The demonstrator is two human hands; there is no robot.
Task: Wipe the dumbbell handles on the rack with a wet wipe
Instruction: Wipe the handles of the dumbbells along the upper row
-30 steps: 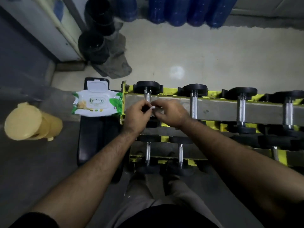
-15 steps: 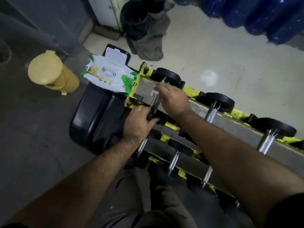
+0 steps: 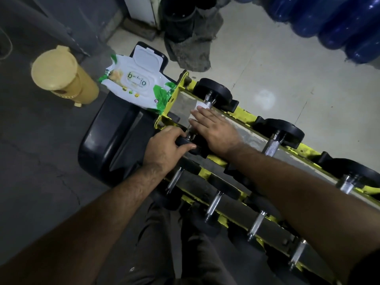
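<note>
Wipes pack (image 3: 135, 85): lid flipped open, contents hidden — lay just beside the rack (image 3: 174, 95).
Right hand (image 3: 213, 130): flat fingers pressed a white wipe (image 3: 200, 105) onto the knurled handle (image 3: 209, 104).
Left hand (image 3: 166, 147): gripped the dumbbell's black end (image 3: 185, 143).

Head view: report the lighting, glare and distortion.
Head view: dim overall; a pale light spot glares on the floor; blue bottles carry specular highlights; wide-angle distortion tilts the rack; right hand slightly motion-blurred.
</note>
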